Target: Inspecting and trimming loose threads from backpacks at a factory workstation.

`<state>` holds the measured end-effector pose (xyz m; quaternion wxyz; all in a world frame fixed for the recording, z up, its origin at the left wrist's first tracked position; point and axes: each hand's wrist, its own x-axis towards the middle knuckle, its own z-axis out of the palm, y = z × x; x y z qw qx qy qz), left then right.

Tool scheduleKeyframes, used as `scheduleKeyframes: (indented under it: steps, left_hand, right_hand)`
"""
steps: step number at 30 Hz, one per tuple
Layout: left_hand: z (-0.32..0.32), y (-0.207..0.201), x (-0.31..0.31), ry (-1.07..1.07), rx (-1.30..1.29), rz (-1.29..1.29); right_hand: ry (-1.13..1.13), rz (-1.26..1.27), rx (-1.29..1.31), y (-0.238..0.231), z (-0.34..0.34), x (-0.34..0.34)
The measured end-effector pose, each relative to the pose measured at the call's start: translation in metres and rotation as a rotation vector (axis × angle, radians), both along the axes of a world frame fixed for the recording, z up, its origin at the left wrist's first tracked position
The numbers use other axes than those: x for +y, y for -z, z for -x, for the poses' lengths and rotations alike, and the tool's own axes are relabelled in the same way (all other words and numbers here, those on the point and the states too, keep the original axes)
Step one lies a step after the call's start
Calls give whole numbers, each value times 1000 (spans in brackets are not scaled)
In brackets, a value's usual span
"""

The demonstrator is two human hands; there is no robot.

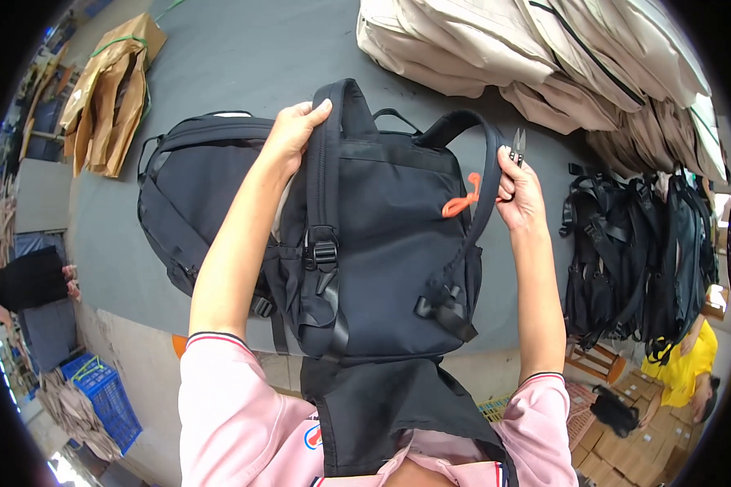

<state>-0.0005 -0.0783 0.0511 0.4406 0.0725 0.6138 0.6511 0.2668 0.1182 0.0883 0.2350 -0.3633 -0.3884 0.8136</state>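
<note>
A dark navy backpack (394, 219) lies on the grey table in front of me, its shoulder-strap side facing up. My left hand (291, 138) is closed on the upper part of its left shoulder strap (323, 174), thumb on top. The right shoulder strap (486, 195) arches up and out, and my right hand (520, 191) pinches its outer edge. That same hand holds thread snips (518, 144), blades pointing away from me. An orange cord (461, 203) in a loop shows beside the right strap; what it is tied to is unclear. A black buckle (325, 253) sits low on the left strap.
Another dark backpack (203, 174) lies against the left side. Beige bags (495, 49) are heaped at the far right, black bags (625, 252) below them. A brown paper bundle (118, 97) stands far left. On the floor are a blue crate (105, 402) and a person in yellow (690, 365).
</note>
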Motion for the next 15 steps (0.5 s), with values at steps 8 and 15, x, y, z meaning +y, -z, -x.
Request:
scheduleKeyframes:
  steps: [8,15]
  left_hand:
    - [1,12,0,-67,15,31]
    - [1,9,-3,-87,22,65]
  right_hand:
    - [-17,-50,-127,19,2,15]
    - [-69,-185,-164,20,4,12]
